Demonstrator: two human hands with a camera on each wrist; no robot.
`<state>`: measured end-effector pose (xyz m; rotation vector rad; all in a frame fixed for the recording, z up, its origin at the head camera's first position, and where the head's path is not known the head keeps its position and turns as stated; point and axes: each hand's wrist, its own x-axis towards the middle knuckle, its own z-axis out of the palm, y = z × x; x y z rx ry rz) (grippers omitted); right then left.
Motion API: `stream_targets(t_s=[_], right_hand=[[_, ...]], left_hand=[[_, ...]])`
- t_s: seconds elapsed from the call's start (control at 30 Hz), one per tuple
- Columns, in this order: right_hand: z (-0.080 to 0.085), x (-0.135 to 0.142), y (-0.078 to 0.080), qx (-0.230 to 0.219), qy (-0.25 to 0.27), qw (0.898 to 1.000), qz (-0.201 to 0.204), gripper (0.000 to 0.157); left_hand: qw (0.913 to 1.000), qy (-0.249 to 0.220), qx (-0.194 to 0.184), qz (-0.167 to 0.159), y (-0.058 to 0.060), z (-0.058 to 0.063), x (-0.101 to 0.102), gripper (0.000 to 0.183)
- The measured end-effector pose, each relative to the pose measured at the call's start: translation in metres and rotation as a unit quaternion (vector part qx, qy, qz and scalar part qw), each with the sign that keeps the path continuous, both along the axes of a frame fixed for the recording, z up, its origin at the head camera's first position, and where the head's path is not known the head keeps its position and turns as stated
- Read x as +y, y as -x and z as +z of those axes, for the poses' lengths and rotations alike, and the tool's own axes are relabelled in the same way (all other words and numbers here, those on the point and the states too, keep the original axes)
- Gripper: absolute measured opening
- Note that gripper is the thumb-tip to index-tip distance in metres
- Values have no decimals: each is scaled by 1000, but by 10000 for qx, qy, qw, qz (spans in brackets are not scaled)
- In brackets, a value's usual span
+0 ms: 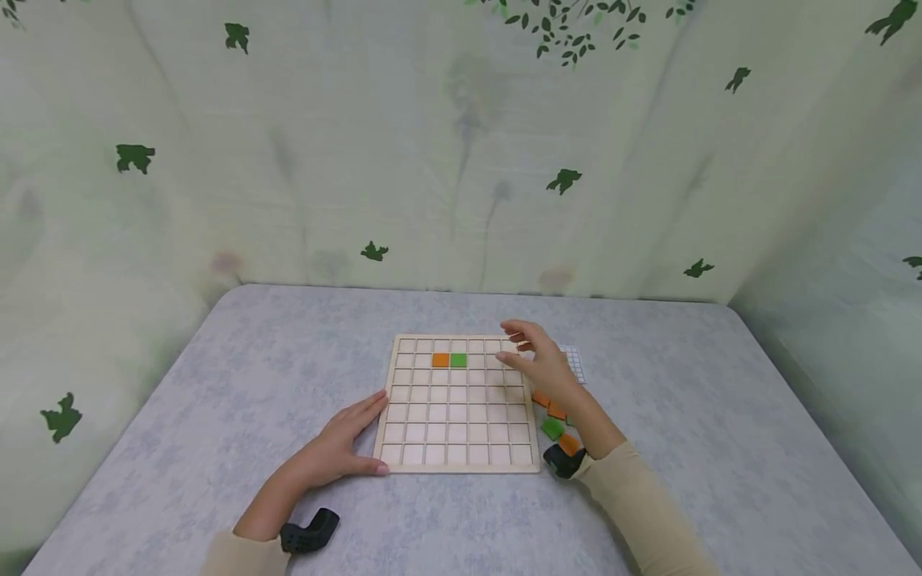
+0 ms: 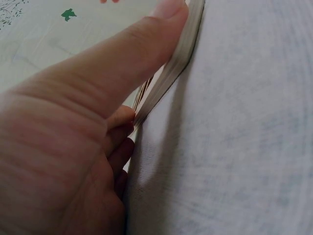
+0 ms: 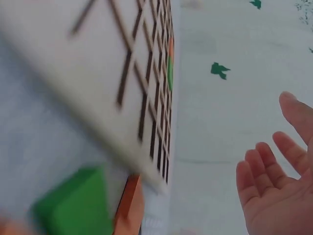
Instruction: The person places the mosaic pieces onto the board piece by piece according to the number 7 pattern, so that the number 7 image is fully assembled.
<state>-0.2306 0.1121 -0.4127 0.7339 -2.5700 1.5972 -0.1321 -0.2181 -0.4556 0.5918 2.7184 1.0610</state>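
Note:
A pale wooden grid board (image 1: 457, 472) lies flat on the table. One orange tile (image 1: 441, 360) and one green tile (image 1: 458, 360) sit side by side in its upper rows. My left hand (image 1: 338, 440) rests against the board's left edge, thumb at the lower corner and fingers higher up, as the left wrist view also shows. Above the board's upper right part hovers my right hand (image 1: 540, 356), its fingers loosely bent and apart from the thumb. Nothing shows between them. In the right wrist view this hand (image 3: 279, 186) appears empty, palm visible.
Loose orange tiles (image 1: 568, 444) and green tiles (image 1: 552, 428) lie beside the board's right edge, partly hidden by my right forearm. A white card with a printed grid (image 1: 575, 364) lies behind that wrist. A patterned cloth (image 1: 432, 160) hangs behind the table.

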Motion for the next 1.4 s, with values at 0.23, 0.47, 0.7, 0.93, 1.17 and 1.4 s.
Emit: stream_targets(t_s=[0.23,0.47,0.7,0.93,1.17,1.4], right_hand=[[-9,37,-23,23,-435,9987,-252,49],[-24,65,-43,-135,-677,9974,-213,47],[-40,79,-50,-684,-1189,9898,-391,39],[-44,81,-47,-455,-1508,9868,-380,24],[-41,80,-46,-508,-1703,9827,-515,24],[-22,71,-46,-229,-1724,9840,-380,27]], left_hand=[[10000,18,13,8,-1,-1,-1,105],[10000,19,31,15,-1,-3,-2,106],[10000,7,13,53,-1,-4,-1,107],[10000,0,-9,51,-1,-3,0,106],[10000,20,-31,83,-1,-3,0,106],[10000,-17,-18,15,0,-3,0,106]])
